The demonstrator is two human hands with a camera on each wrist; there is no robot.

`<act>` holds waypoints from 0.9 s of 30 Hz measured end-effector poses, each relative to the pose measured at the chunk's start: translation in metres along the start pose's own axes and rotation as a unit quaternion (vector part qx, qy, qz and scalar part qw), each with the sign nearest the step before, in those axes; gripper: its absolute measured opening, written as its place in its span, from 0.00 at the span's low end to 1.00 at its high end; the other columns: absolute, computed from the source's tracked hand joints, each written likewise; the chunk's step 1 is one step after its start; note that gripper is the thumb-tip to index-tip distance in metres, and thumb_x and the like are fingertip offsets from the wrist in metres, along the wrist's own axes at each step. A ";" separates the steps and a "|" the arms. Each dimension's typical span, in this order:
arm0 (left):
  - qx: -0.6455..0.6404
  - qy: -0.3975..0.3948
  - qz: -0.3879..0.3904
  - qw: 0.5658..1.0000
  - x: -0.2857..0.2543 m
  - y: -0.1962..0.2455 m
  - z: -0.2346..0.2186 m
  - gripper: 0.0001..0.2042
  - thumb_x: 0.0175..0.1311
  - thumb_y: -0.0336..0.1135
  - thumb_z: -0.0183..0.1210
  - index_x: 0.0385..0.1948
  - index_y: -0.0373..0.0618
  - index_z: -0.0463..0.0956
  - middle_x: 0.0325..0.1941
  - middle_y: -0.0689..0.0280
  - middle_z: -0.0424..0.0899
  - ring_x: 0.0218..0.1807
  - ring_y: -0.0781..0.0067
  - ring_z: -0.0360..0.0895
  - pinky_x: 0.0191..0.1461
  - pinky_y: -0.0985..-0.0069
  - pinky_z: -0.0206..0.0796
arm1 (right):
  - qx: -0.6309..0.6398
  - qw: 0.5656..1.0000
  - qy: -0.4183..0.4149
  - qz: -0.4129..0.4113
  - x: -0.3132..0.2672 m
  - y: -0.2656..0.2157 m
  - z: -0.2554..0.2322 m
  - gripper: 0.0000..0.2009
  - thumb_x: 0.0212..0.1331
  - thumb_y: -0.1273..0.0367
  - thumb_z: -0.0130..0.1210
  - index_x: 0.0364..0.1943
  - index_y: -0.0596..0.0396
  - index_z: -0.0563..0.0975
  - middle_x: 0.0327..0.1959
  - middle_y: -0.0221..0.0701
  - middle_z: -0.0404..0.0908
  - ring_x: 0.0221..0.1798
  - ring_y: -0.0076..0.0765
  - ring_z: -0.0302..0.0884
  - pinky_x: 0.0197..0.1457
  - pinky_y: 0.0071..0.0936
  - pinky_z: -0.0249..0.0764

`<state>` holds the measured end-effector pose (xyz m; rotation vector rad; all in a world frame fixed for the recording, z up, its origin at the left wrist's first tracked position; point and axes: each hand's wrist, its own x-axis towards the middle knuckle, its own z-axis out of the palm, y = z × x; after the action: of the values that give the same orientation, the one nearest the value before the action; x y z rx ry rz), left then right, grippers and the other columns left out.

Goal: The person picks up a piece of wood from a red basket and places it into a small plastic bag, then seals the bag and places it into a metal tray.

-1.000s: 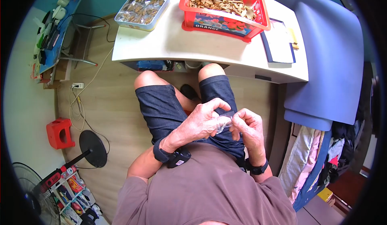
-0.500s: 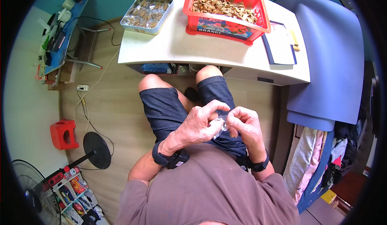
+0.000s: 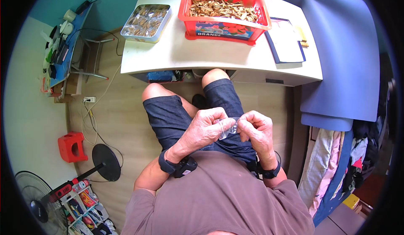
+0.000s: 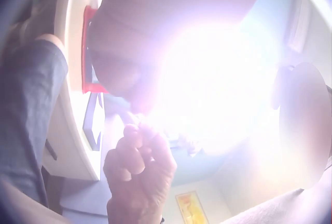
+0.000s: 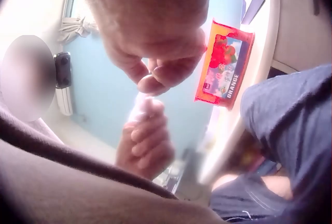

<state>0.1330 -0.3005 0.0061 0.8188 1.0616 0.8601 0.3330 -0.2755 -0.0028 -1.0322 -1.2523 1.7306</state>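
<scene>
A small clear plastic bag (image 3: 226, 130) is held between both hands, above the lap. My left hand (image 3: 204, 126) pinches its left side between thumb and fingers. At the other end, the thumb and fingertips of my right hand (image 3: 257, 128) pinch the bag's edge. The right wrist view shows the fingertips of the right hand (image 5: 155, 52) just above those of the left hand (image 5: 148, 143). Glare washes out the bag in the left wrist view. What the bag contains is hidden by the fingers.
On the white desk (image 3: 168, 60) stand a tin (image 3: 145, 38) of filled clear packets and a red tub (image 3: 223, 29) heaped with brown dried slices. A framed sheet (image 3: 286, 45) lies at the right. A blue mat (image 3: 336, 62) hangs beside the desk; a fan (image 3: 42, 205) stands at lower left.
My left index finger, raised and spread earlier, has come down onto the bag beside the thumb. The bag now shows more spread out between the hands. The right hand stays nearly in place.
</scene>
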 end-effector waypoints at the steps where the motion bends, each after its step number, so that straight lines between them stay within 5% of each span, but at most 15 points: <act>1: 0.006 -0.005 0.020 1.000 0.002 -0.003 0.002 0.11 0.70 0.35 0.61 0.27 0.41 0.77 0.19 0.78 0.72 0.24 0.92 0.64 0.25 0.86 0.57 | 0.002 1.000 0.003 -0.001 0.000 0.000 -0.002 0.06 0.65 0.72 0.59 0.33 0.62 0.79 0.24 0.29 0.80 0.18 0.15 0.69 0.22 0.14 0.65; 6: 0.013 -0.020 0.029 0.999 0.006 -0.005 0.006 0.09 0.67 0.34 0.64 0.26 0.44 0.77 0.20 0.82 0.71 0.23 0.94 0.62 0.24 0.88 0.53 | 0.032 0.999 0.010 0.026 -0.001 0.001 -0.009 0.03 0.63 0.74 0.61 0.33 0.60 0.79 0.23 0.23 0.77 0.20 0.12 0.68 0.24 0.14 0.63; 15: -0.012 -0.034 0.065 0.997 0.017 -0.019 0.008 0.08 0.65 0.28 0.64 0.30 0.44 0.72 0.29 0.75 0.78 0.28 0.91 0.70 0.29 0.89 0.62 | 0.010 1.000 0.023 0.005 -0.001 0.012 -0.009 0.05 0.66 0.73 0.58 0.34 0.60 0.78 0.28 0.26 0.79 0.23 0.14 0.70 0.26 0.13 0.65; 18: -0.088 0.001 0.011 0.996 0.016 -0.008 0.017 0.07 0.66 0.30 0.62 0.33 0.44 0.72 0.28 0.75 0.77 0.27 0.90 0.72 0.27 0.88 0.66 | 0.021 1.000 0.009 0.021 -0.001 0.012 -0.011 0.05 0.67 0.73 0.58 0.35 0.60 0.78 0.27 0.25 0.78 0.23 0.14 0.70 0.26 0.13 0.65; 20: -0.088 -0.052 -0.015 0.995 0.016 -0.006 0.013 0.06 0.66 0.31 0.62 0.37 0.44 0.73 0.27 0.73 0.78 0.27 0.88 0.76 0.28 0.88 0.70 | 0.008 1.000 0.010 0.017 -0.002 0.013 -0.014 0.05 0.67 0.72 0.58 0.35 0.60 0.77 0.27 0.25 0.78 0.23 0.14 0.70 0.26 0.13 0.65; 27: -0.070 -0.065 -0.034 0.995 0.017 -0.006 0.008 0.07 0.67 0.32 0.63 0.34 0.44 0.74 0.23 0.76 0.74 0.21 0.91 0.70 0.21 0.90 0.60 | 0.006 1.000 0.009 0.011 -0.003 0.013 -0.013 0.04 0.67 0.73 0.58 0.36 0.58 0.76 0.23 0.20 0.74 0.22 0.11 0.67 0.25 0.13 0.63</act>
<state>0.1463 -0.2890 -0.0038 0.7073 0.8993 0.8020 0.3441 -0.2763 -0.0170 -1.0557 -1.2215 1.7413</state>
